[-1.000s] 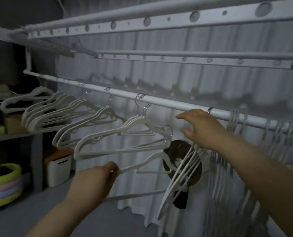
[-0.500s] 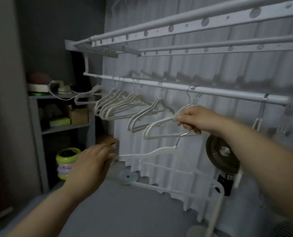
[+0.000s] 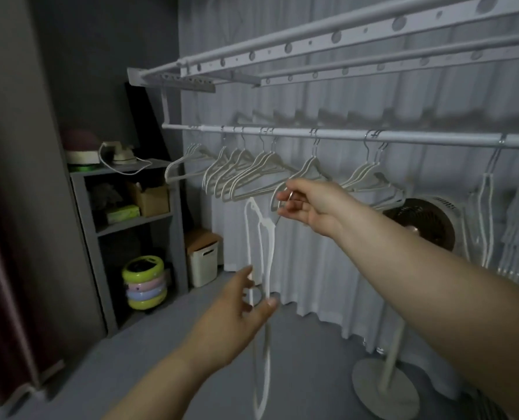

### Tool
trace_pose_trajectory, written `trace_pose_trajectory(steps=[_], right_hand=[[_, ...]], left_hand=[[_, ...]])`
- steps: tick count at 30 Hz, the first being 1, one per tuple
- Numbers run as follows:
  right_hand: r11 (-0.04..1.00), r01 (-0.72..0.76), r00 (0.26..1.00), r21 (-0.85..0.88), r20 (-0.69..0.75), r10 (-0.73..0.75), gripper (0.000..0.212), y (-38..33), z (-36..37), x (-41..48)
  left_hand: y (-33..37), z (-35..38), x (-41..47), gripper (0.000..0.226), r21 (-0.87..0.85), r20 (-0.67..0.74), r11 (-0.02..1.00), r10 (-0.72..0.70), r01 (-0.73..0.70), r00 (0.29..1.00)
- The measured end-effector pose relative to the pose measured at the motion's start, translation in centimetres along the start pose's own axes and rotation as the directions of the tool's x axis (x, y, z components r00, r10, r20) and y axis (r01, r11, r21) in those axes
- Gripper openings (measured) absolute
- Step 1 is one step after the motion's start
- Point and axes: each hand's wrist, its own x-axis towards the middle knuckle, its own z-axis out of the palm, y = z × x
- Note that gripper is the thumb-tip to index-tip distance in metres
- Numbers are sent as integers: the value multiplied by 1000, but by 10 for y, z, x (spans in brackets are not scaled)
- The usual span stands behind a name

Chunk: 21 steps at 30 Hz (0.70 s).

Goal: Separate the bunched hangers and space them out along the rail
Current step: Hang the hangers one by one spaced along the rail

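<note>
Grip: your right hand [image 3: 309, 204] pinches the metal hook of a white hanger [image 3: 261, 253] | your left hand [image 3: 237, 313], fingers spread, touches its lower part | hanger dangles off the rail [image 3: 343, 135], below the spaced hangers [image 3: 246, 174].

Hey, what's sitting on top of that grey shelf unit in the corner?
On the grey shelf unit sit an iron with a white cord and a dark rounded thing on a white base. It's too dim to identify that; anything behind them is hidden.
</note>
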Motion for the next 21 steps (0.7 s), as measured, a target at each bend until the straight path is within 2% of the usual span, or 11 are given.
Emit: trace_pose_trajectory(steps=[2,4,7,9,12,14,16,18,20,21], right_hand=[[999,26,999,43,-29,-25,24,-1,5,-5],[997,45,998,62,-43,-42,24,-1,6,-9],[996,61,997,64,-48,-58,24,-3,-1,-10],[999,41,999,13,4,-41,23,-8,-12,-9],[972,28,1000,-234,14,-25,23,-17,-36,-3],[892,63,996,-449,-34,-87,22,-24,-55,3],[794,113,975,-597,-88,-205,25,-33,-78,11],[671,130,932,-730,-140,-333,21,-43,-106,24],[443,62,892,-895,-149,-427,19,-54,-137,36],[299,-2,893,-954,-136,-428,22,-59,-152,40]], left_hand=[[-2,9,-1,85,80,10,997,-14,14,1000],[0,18,0,88,136,49,991,-29,22,998],[6,20,4,67,105,104,994,-50,39,993],[11,8,8,55,110,83,992,-74,64,994],[18,-14,15,46,212,136,974,-108,78,985],[27,-28,18,42,230,273,969,-154,91,950],[36,-35,22,38,149,420,982,-165,112,892],[45,-33,28,34,75,495,990,-139,117,858],[55,-18,36,32,28,503,996,-92,90,859],[61,-8,41,32,12,496,997,-77,82,865]])
